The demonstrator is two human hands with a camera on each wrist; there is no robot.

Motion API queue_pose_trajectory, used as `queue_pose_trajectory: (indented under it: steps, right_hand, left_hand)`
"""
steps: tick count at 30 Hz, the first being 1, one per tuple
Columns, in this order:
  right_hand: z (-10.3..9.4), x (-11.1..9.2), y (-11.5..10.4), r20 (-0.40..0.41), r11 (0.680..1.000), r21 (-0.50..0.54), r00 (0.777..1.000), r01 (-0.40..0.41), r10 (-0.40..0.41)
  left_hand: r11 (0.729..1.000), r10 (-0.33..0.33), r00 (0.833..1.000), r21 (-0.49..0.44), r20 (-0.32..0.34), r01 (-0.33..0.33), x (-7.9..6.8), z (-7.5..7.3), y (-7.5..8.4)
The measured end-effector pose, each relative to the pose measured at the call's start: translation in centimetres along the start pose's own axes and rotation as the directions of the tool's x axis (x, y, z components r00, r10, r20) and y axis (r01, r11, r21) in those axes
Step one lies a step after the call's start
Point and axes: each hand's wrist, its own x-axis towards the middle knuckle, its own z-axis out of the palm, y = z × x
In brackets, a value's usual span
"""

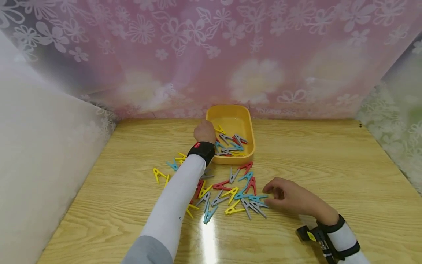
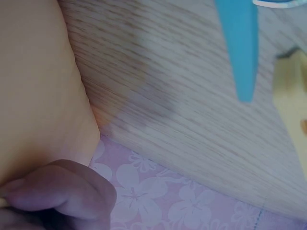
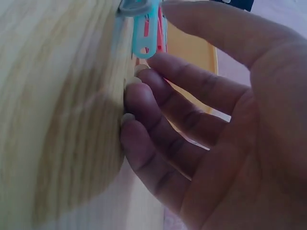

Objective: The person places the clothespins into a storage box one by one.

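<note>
My left hand (image 1: 204, 131) is at the left rim of a yellow plastic tray (image 1: 251, 137), which holds several clothespins (image 1: 236, 146). In the left wrist view that hand's fingers (image 2: 81, 189) are curled; their tips run out of frame, so I cannot tell what they hold. My right hand (image 1: 291, 196) hovers low at the right edge of a loose spread of clothespins, thumb and forefinger apart. Nearest it lies a blue clothespin (image 1: 258, 198) above two grey ones (image 1: 258, 208). Close up, the blue clothespin (image 3: 145, 36) appears between thumb and fingertips, the other fingers (image 3: 136, 103) near the tabletop.
Red, yellow, blue and grey clothespins (image 1: 220, 185) lie scattered on the wooden table (image 1: 296, 146) in front of the tray. More, including a yellow one (image 1: 159, 175), lie left of my left forearm, which covers part of the spread. A flowered curtain (image 1: 184, 55) hangs behind the table.
</note>
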Motion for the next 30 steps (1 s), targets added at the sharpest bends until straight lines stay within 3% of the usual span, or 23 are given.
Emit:
queue_pose_trajectory:
  steps: [11, 22, 30]
  right_hand:
    - [0.3, 0.0, -0.2, 0.005, 0.999, -0.027, 1.0, -0.025, 0.025]
    - [0.9, 0.3, -0.6, -0.026, 0.987, -0.158, 1.0, -0.019, 0.015]
    - [-0.5, -0.3, -0.2, -0.101, 0.997, -0.068, 0.994, 0.025, -0.032]
  left_hand:
    - [1.0, -0.001, 1.0, -0.014, -0.004, 0.0, 0.1, 0.1, -0.1]
    - [0.997, -0.051, 0.999, -0.066, 0.005, 0.051, 0.1, 0.0, -0.1]
    - [0.995, -0.053, 0.999, -0.089, 0.003, 0.054, 0.1, 0.2, 0.0]
